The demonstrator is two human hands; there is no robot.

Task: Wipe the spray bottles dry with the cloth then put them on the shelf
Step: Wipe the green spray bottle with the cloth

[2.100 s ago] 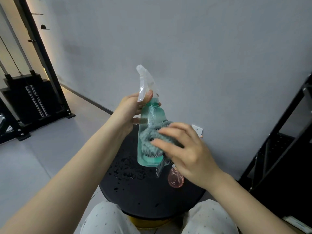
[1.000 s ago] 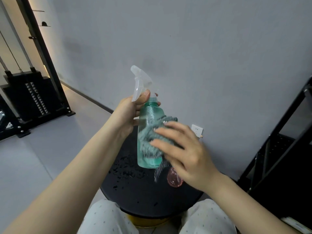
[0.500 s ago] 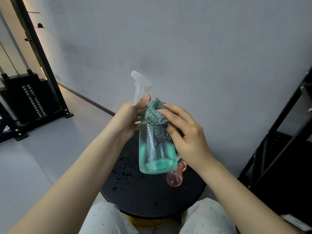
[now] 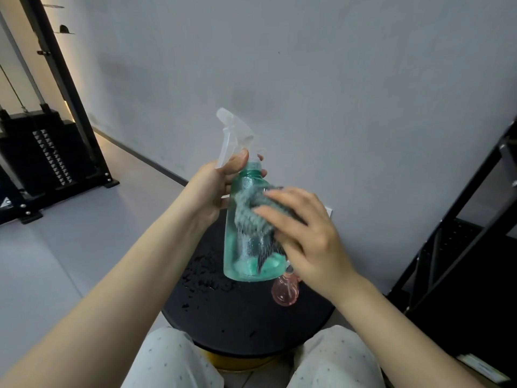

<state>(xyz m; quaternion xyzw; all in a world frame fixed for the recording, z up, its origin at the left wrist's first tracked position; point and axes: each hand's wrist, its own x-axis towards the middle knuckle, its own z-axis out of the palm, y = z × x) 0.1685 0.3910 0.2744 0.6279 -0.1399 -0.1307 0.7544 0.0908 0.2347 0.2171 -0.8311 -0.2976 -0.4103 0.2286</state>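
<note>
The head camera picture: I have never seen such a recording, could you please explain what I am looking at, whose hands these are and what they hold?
There is no machine here. A person wears one camera on the head, looking forward and down, so you see the person's own arms and knees.

The left hand grips the neck of a green spray bottle, just under its clear trigger, and holds it upright in the air. The right hand presses a grey cloth against the bottle's side to wipe it.

Below stands a round black table with water drops on it. A small pink bottle stands there, partly hidden by the right hand. A black shelf is at the right, against a grey wall.
</note>
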